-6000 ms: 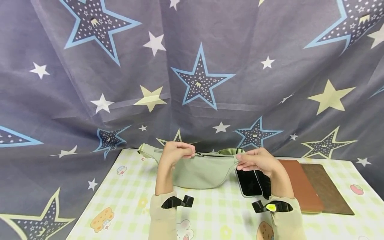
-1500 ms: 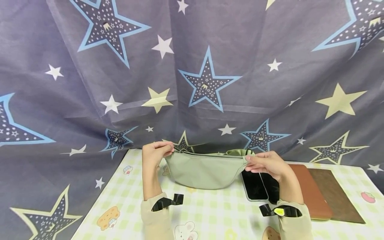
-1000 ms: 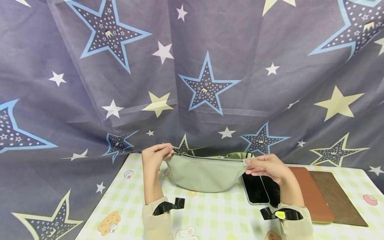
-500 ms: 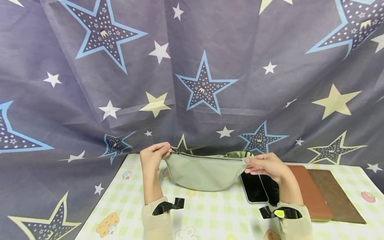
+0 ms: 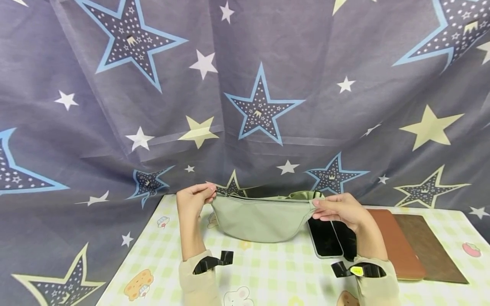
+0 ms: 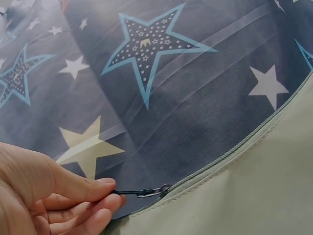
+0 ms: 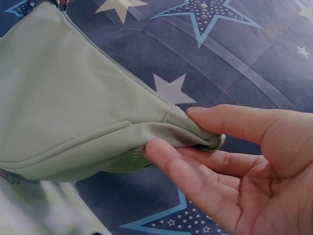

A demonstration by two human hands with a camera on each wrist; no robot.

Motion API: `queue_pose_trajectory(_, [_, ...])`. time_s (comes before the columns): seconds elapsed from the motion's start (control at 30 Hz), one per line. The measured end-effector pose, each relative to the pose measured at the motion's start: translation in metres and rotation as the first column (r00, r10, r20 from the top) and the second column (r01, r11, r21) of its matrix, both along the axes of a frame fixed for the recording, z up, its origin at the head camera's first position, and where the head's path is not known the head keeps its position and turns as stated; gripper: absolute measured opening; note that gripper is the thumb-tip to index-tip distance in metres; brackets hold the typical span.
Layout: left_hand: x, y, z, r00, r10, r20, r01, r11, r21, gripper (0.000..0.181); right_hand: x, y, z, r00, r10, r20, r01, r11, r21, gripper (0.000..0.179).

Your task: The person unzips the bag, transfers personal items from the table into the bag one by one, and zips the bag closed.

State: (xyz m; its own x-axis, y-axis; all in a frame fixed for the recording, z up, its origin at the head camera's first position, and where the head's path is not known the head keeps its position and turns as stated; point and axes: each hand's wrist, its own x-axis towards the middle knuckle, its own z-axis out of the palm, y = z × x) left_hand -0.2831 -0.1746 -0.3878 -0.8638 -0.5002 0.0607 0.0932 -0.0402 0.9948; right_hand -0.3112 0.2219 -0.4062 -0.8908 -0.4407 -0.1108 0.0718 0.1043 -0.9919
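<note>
A pale green waist bag [image 5: 260, 221] is held up by its top edge over the table, its rounded bottom hanging down. My left hand [image 5: 194, 199] is at the bag's left end. In the left wrist view, thumb and fingers pinch the black cord pull [image 6: 131, 192] of the zipper, drawn out to the left of the metal slider [image 6: 159, 190]. A row of zipper teeth [image 6: 234, 148] runs along the top edge from there. My right hand [image 5: 340, 209] pinches the bag's right end tab [image 7: 188, 126] between thumb and fingers. Green strap webbing [image 5: 304, 195] shows behind the bag.
Right of the bag lie a phone [image 5: 325, 240] with a dark screen and a black item [image 5: 346, 238] partly behind the right forearm. Farther right are a reddish-brown notebook [image 5: 400, 246] and a dark brown flat cover [image 5: 432, 246]. A star-patterned curtain [image 5: 245, 85] hangs behind the checked table [image 5: 264, 276].
Since six seconds ago, my left hand has drawn the zipper pull from mid-bag to the left end. The right hand keeps its hold. Over the last second the hands barely move.
</note>
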Motion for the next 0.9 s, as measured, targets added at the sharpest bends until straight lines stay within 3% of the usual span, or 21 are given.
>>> queue_pose_trajectory(0.33, [-0.0026, -0.0012, -0.0022, 0.998, 0.043, -0.051, -0.042, 0.999, 0.032, 0.019, 0.0003, 0.0033, 0.0002, 1.000, 0.005, -0.007, -0.005, 1.000, -0.003, 0.040])
queue_pose_trajectory(0.6, [-0.0027, -0.0019, -0.0037, 0.991, 0.106, -0.080, -0.099, 0.992, 0.082, 0.023, -0.0013, 0.0056, -0.0021, 1.000, -0.005, 0.003, 0.005, 1.000, 0.006, 0.033])
queue_pose_trajectory(0.9, [-0.0007, -0.0038, -0.0012, 0.986, 0.129, -0.107, -0.119, 0.988, 0.099, 0.024, -0.0030, 0.0048, -0.0022, 1.000, -0.001, -0.003, 0.001, 1.000, 0.004, 0.027])
